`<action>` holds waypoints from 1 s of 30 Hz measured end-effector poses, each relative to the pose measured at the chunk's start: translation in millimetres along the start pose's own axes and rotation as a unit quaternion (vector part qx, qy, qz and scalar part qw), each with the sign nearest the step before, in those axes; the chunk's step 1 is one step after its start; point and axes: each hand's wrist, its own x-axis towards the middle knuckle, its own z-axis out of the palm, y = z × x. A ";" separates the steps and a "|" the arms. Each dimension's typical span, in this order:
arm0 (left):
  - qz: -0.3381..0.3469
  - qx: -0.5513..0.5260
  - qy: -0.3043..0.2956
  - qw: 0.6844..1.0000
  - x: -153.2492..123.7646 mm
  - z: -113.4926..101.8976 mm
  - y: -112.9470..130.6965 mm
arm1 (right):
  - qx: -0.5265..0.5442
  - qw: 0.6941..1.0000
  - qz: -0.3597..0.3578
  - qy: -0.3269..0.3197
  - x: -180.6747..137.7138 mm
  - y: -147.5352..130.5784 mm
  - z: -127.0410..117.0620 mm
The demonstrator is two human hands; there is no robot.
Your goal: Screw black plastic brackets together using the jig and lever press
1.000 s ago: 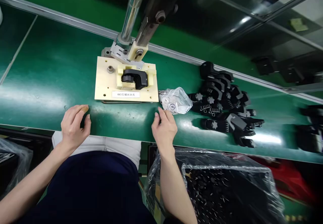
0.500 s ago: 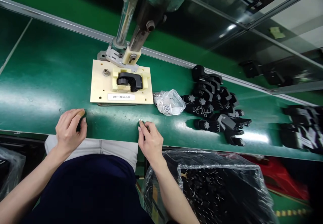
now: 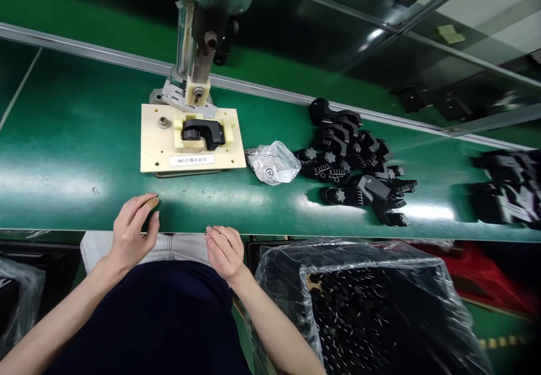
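My left hand [image 3: 132, 233] hovers over the front of the green bench, fingers curled together. A tan cover wraps one fingertip, and a dark patch shows between fingers and thumb; I cannot make out what it is. At the bench's front edge is my right hand [image 3: 225, 252], its fingers pinched, with their contents hidden. Beyond both hands stands a cream fixture plate [image 3: 154, 145] with a printed label [image 3: 191, 160]. A black curved plastic part [image 3: 205, 128] rests in its raised nest. Right of the plate lies a clear plastic bag [image 3: 274, 163].
A press-like machine [image 3: 203, 36] rises behind the fixture. Several black clamp-shaped parts [image 3: 346, 138] are heaped to the right, with more dark parts [image 3: 507, 194] farther along. Below the bench edge, a plastic-lined box [image 3: 310, 307] holds many small black pieces with metal pins.
My right hand has drawn back left and toward the bench edge; the small shiny bit at its fingertips no longer shows. My left hand has shifted slightly right. The view has moved too.
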 end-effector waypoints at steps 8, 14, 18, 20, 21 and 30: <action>0.015 -0.096 -0.048 0.994 4.8 0.2 25.5 | 0.107 0.974 0.194 0.052 28.7 -17.5 3.5; 0.087 -0.114 -0.064 0.988 5.7 1.0 55.8 | 0.415 0.709 0.570 0.014 58.6 -41.6 7.1; 0.103 -0.017 -0.018 0.994 5.8 4.1 56.3 | 0.452 0.625 0.634 0.047 67.9 -50.8 16.8; 0.111 0.024 -0.009 0.994 5.5 4.0 52.5 | 0.440 0.642 0.627 0.045 70.8 -53.4 19.3; 0.117 0.039 -0.007 0.992 5.1 3.7 50.2 | 0.426 0.659 0.619 0.039 72.2 -54.3 19.5; 0.156 0.072 0.018 0.985 0.6 7.8 39.5 | 0.296 0.808 0.509 -0.010 80.0 -58.4 16.6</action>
